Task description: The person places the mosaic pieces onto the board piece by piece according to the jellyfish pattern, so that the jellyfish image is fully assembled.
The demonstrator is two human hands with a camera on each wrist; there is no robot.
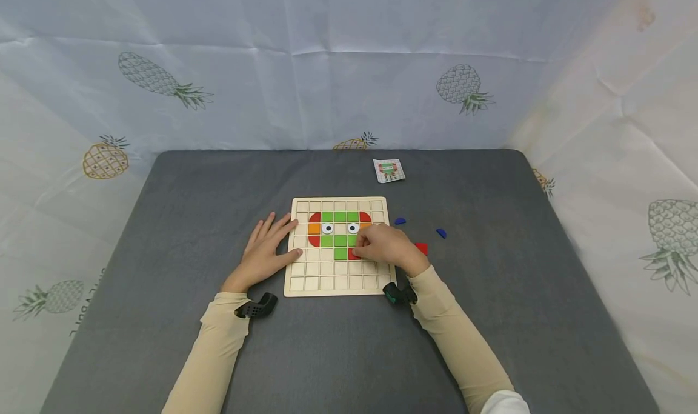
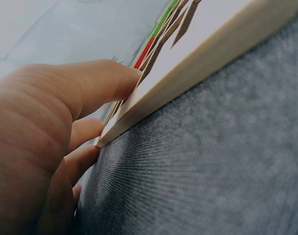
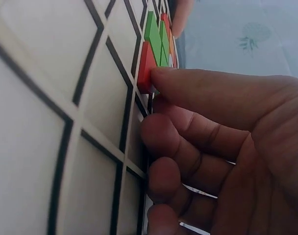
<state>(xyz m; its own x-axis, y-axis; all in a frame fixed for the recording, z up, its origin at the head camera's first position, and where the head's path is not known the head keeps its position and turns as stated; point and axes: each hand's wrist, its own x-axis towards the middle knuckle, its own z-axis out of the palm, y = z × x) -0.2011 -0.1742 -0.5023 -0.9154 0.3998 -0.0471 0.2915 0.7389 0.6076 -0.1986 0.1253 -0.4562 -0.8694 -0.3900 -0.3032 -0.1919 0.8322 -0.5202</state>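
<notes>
A wooden grid board (image 1: pixel 311 280) lies on the dark table, with green, red and orange tiles and two eye tiles set in its upper part. My left hand (image 1: pixel 265 253) rests at the board's left edge, fingers spread, its thumb on the rim in the left wrist view. Over the board's right side, my right hand (image 1: pixel 388 244) pinches a red tile (image 3: pixel 146 71) between thumb and forefinger. That tile stands in or on a cell beside a lone green tile (image 1: pixel 340 254); whether it is fully seated I cannot tell.
Two blue half-round pieces, one near the board (image 1: pixel 400 221) and one farther right (image 1: pixel 441 233), lie on the table. A red piece (image 1: pixel 422 248) shows partly behind my right wrist. A small picture card (image 1: pixel 389 171) lies beyond the board. A patterned cloth (image 1: pixel 305 99) hangs behind.
</notes>
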